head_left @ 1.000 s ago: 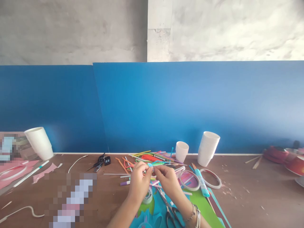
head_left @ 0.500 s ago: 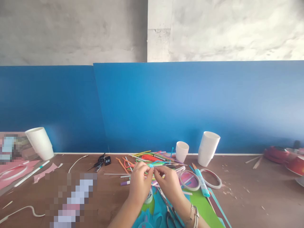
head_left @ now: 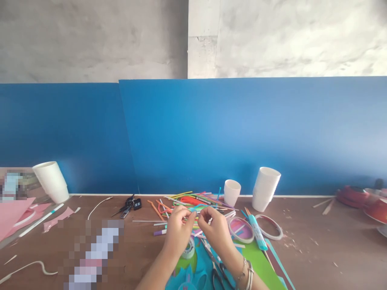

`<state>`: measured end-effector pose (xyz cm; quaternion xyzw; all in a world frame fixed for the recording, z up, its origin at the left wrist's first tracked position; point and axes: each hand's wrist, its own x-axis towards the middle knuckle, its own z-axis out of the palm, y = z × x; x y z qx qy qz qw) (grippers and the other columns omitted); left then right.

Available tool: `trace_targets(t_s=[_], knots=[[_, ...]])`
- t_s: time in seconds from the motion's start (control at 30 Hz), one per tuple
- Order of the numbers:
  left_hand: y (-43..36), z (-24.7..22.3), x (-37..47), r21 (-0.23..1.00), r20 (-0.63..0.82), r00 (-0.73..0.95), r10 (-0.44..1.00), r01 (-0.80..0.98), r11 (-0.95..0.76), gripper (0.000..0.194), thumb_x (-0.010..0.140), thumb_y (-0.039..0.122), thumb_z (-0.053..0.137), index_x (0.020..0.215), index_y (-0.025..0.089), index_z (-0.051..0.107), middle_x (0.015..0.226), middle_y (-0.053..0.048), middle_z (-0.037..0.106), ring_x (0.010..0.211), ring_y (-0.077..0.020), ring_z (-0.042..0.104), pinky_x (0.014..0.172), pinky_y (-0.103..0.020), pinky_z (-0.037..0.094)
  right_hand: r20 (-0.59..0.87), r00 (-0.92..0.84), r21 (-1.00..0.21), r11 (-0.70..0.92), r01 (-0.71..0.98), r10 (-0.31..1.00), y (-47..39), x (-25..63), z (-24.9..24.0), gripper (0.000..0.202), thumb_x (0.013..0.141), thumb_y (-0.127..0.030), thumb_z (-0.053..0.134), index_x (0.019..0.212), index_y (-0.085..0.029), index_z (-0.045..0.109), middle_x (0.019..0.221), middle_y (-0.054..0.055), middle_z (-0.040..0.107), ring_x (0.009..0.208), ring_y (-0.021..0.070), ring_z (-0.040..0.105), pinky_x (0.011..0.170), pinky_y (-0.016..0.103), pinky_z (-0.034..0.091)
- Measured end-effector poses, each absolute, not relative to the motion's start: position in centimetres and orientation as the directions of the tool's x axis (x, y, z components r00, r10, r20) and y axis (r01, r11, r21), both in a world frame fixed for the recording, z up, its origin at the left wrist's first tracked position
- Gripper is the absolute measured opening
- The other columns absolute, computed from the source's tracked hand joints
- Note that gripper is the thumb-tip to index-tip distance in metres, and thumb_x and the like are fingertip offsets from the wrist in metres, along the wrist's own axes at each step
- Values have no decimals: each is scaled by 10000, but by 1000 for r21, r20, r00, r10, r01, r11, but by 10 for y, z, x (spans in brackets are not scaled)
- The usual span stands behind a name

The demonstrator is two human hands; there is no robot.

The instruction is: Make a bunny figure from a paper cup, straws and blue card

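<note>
The person's hands met at lower centre of the frame, above a cluttered part of the brown bench (head_left: 311,253). The left hand (head_left: 178,229) had its thumb and index finger pinched on a small blue piece (head_left: 192,210), mostly hidden by the fingers. The right hand (head_left: 215,225) was just beside it, thumb and index finger curled toward each other; whether they gripped anything could not be told. Bracelets (head_left: 250,274) circled the right wrist.

Behind the hands spread a heap of coloured sticks (head_left: 181,195), with a single white cup (head_left: 232,194) upright at its right end. A stack of white cups (head_left: 266,189) stood farther right, near the blue panel (head_left: 242,133). Below that stack, a light-blue tube (head_left: 257,233) lay between two pale rings.

At bottom centre, scissors (head_left: 216,276) with dark handles lay near blue cut-outs (head_left: 198,278) and a green sheet (head_left: 255,255), while a tape roll (head_left: 189,250) showed between the forearms. Keys (head_left: 127,206) lay left of the heap. Toward the left edge, another stack of white cups (head_left: 53,183) leaned beside pink sheets (head_left: 13,215).
</note>
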<state>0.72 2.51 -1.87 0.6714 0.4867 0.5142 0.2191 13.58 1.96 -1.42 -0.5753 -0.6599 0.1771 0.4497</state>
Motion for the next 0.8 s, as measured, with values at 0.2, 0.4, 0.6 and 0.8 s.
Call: trace_targets(t_s=[0.2,0.4,0.6,0.8], knots=[[30,-12,-4,791,446,15,895,461,-402,296,833,327,498,568,194,500,678,-10,536,712,-172,537,665,-271,413,324,74,-733,201,649,943,31,154,-19,197,742,-241,491,546,-223,484,507,-17,524,518,157,486,522,252,326],[26,-9,-13,711,278,256,926,593,-377,165,823,248,463,676,207,526,682,14,534,673,-159,511,587,-235,351,306,-68,-750,284,597,950,40,162,-29,301,674,-94,454,861,-188,669,790,36,688,730,174,614,673,255,439],[18,-3,-9,627,162,326,931,694,-352,167,756,162,470,622,206,558,645,7,570,624,-161,537,549,-237,306,213,-251,-848,306,432,944,29,150,-13,240,721,-174,512,829,-168,726,790,47,730,741,191,639,667,270,465],[7,0,-21,571,-145,379,914,786,-235,258,581,281,694,428,228,492,396,50,457,421,-155,473,451,-242,303,175,-154,-863,227,452,972,31,155,-18,140,706,-203,542,682,-168,676,597,6,658,588,164,593,565,253,420]])
